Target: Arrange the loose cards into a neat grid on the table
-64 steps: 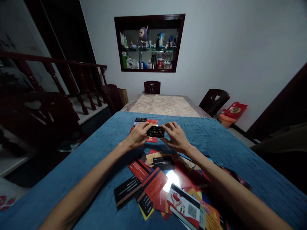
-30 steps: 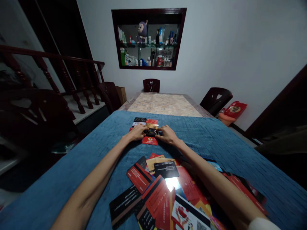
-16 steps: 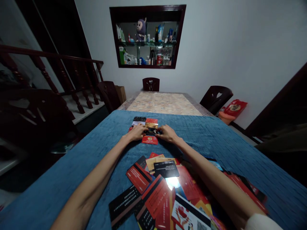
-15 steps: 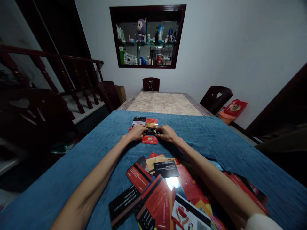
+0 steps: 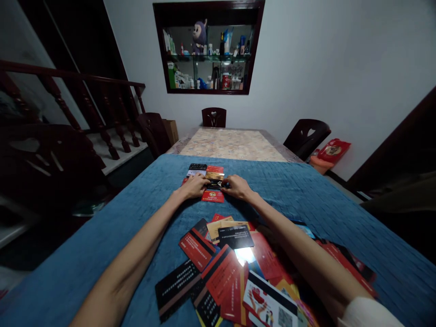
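Black card [image 5: 214, 184], pinched at its ends by left hand [image 5: 195, 185] and right hand [image 5: 237, 186] (scattered pile [image 5: 221, 272] nearer the camera), red card [image 5: 212, 196] alongside!

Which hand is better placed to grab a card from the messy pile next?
Probably the right hand: its forearm passes above the pile, while the left hand covers part of the laid-out cards.

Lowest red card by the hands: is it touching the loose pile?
Apart: the head view shows blue cloth between the red card and the loose pile.
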The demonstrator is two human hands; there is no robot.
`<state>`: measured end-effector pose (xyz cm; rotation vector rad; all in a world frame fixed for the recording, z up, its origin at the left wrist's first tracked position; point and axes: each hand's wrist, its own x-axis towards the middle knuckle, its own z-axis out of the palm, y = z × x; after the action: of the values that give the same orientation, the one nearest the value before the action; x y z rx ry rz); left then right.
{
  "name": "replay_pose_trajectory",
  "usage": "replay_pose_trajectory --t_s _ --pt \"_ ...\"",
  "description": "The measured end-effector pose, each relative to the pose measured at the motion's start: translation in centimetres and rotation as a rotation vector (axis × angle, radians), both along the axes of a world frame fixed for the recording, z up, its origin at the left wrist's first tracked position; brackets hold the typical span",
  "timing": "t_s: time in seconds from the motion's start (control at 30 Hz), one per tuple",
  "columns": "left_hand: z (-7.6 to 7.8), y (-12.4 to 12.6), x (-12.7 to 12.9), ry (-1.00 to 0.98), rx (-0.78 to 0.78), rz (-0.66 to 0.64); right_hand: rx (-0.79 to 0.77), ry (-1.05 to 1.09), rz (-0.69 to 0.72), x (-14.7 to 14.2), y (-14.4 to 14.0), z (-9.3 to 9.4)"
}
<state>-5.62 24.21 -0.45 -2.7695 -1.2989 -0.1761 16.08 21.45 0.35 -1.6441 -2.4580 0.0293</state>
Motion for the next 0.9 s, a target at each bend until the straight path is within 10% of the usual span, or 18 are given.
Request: replay_pose_trajectory --t_s 0.9 --pt "0.4 -1.0 0.5 -0.165 0.173 -0.112 0.123 0.031 0.076 2.5 -4.7 2.0"
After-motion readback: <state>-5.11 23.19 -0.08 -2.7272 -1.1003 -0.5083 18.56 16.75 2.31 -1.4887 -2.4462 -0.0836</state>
